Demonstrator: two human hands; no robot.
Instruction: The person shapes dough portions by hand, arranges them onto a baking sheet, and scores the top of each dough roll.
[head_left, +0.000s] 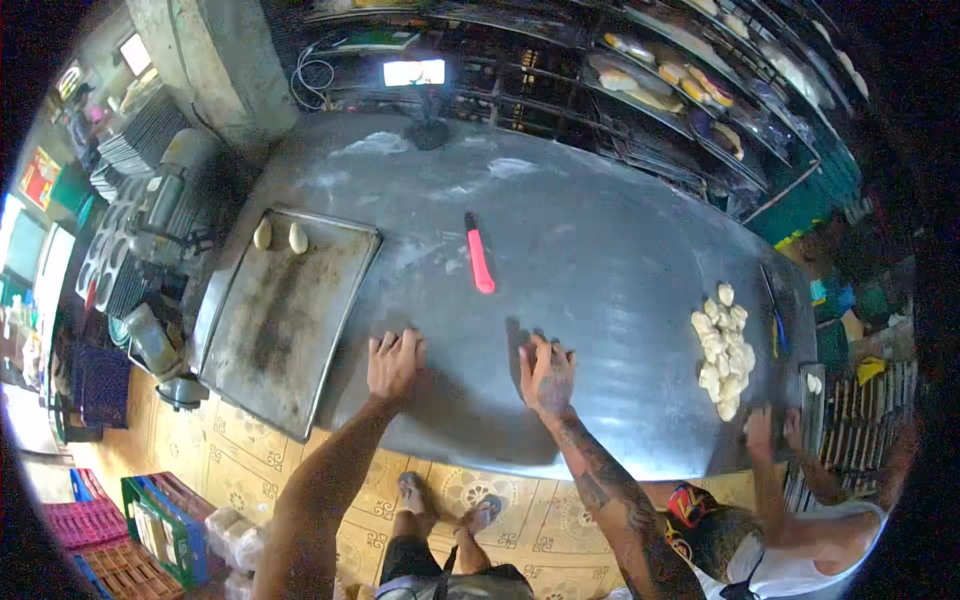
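Observation:
My left hand (396, 364) rests on the dark metal worktable (600, 250), fingers bent and curled downward, just right of a baking tray (270, 330). My right hand (549, 376) is low over the same tabletop, likewise cupped with its fingers curled in. Whatever may be under either palm is hidden. Two shaped pieces of dough, one (262, 234) at the tray's far left corner and another (298, 238) beside it, lie apart. Beyond my hands lies a pink-handled knife (480, 262). Pale dough pieces (725, 350) are heaped at the right.
A co-worker's hands (762, 432) are at the table's right end, near a blue thin tool (775, 310). A lit phone (414, 72) stands at the back edge. Bread racks (690, 80) line the far side; a machine (165, 200) and crates (165, 520) are left.

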